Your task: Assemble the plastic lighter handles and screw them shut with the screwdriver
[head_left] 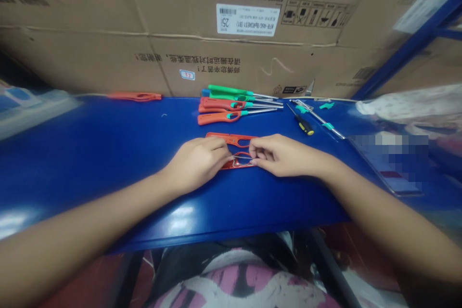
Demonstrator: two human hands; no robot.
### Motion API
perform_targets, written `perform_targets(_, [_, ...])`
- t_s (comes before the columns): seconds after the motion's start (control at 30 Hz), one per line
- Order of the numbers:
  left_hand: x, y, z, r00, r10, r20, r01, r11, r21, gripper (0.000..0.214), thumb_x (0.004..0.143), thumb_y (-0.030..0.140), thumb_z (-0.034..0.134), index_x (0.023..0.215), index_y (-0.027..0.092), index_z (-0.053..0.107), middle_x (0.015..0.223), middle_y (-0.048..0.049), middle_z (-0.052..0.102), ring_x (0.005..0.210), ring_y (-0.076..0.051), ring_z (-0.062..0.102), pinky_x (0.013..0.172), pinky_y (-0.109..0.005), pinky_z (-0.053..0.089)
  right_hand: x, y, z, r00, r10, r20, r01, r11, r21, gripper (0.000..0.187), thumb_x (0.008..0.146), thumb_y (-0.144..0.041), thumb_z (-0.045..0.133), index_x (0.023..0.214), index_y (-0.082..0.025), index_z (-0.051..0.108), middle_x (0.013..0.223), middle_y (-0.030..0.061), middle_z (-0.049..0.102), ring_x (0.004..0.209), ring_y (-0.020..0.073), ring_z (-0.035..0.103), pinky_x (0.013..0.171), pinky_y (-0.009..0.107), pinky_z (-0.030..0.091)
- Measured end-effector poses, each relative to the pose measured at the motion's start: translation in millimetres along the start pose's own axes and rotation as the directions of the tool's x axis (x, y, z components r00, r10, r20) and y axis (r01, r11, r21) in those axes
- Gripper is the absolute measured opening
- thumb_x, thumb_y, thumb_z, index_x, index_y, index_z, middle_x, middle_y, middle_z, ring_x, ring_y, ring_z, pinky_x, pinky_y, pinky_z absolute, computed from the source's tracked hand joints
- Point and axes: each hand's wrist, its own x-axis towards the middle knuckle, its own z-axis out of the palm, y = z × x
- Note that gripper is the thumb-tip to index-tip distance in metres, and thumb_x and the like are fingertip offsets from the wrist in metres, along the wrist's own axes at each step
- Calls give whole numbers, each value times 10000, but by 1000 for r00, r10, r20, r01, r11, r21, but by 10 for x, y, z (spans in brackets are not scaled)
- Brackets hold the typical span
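Observation:
My left hand (200, 161) and my right hand (279, 154) meet at the middle of the blue table (108, 154), fingers pinched on an orange plastic shell half (241, 160) lying flat between them. A thin metal part shows inside it. A second orange shell half (233, 139) lies just behind, touching neither hand that I can tell. Further back rests a row of long lighters, green (231, 91) and orange (224, 116), with metal tubes pointing right.
A yellow-handled screwdriver (302, 122) and a metal rod with teal pieces (319, 118) lie at the back right. Another orange shell (135, 96) lies back left. Cardboard boxes (180, 24) wall off the rear. A flat clear tray (393, 163) sits at right.

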Motion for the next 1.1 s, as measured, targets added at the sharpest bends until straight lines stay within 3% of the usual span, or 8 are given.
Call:
perform_targets(0.4, [13,50,-78,994,-60,92,60,998,8,347,1038,280,450,915,167,755,935,-67,741,853,-240,709,718,-345,542,1,15,3,1000,-9,-7,9,1000,-5,79,881,-203,632,844,-184,564,648,-51,560,577,89,473,566,223,338])
perform_targets(0.6, [-17,-3,-139,990,-98,103,117,974,-195,264,957,395,613,1082,205,747,1011,-52,743,963,-226,703,780,-317,551,-18,17,0,993,-109,-44,110,994,6,120,904,-245,628,817,-166,604,754,-10,562,641,95,478,607,226,363])
perform_targets(0.8, [-29,-10,-231,973,-144,182,183,958,-220,377,825,441,737,1127,215,750,1060,-66,741,937,-245,714,759,-319,565,10,48,50,986,-142,-88,141,990,-14,197,935,-258,614,765,-159,618,771,5,568,661,102,487,616,234,360])
perform_targets(0.93, [-37,10,-249,966,-128,223,182,954,-238,303,815,329,751,1097,218,757,1043,-57,745,924,-236,717,781,-312,569,23,44,90,983,-137,-120,136,991,-17,140,891,-222,658,771,-158,620,749,-4,571,639,94,477,610,227,355])
perform_targets(1.1, [-42,35,-209,977,-76,198,137,939,-315,210,880,251,708,1079,208,762,1013,-58,744,921,-211,711,818,-301,561,55,-7,174,956,-189,-226,186,982,-33,51,882,-206,674,922,-176,670,828,3,651,604,84,472,630,224,378])
